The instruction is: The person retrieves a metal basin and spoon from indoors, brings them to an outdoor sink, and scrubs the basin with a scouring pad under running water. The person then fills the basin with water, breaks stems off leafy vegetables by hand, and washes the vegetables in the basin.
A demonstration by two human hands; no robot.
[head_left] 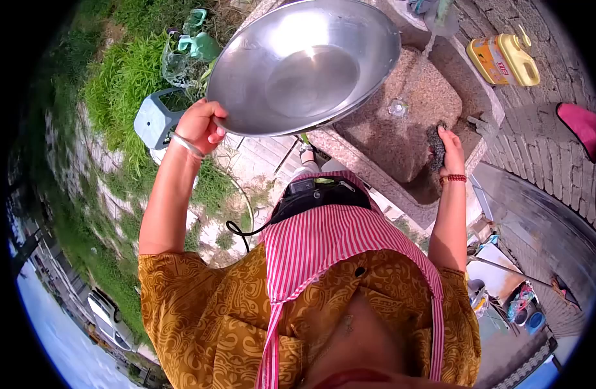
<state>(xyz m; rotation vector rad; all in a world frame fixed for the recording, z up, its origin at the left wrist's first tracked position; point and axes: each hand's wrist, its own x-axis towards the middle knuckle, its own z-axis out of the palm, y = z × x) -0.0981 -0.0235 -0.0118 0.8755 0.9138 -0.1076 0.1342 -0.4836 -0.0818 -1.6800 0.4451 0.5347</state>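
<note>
A large shiny metal pan (311, 74) is tilted at the upper middle, over the left side of a stone sink (324, 139). My left hand (204, 123) grips its lower left rim, fingers curled round the edge. Over the right part of the sink, my right hand (451, 152) is closed on a dark grey scouring pad (435, 148). Water falls from the top into the basin, near a round drain (397, 107). The far side of the sink is partly hidden behind the pan.
A yellow jug (503, 60) stands on the brick ledge to the right, with a pink item (582, 129) beyond it. To the left are a grey-blue stool (154, 120) and a green watering can (201, 47). A bucket (535, 321) and other items lie lower right.
</note>
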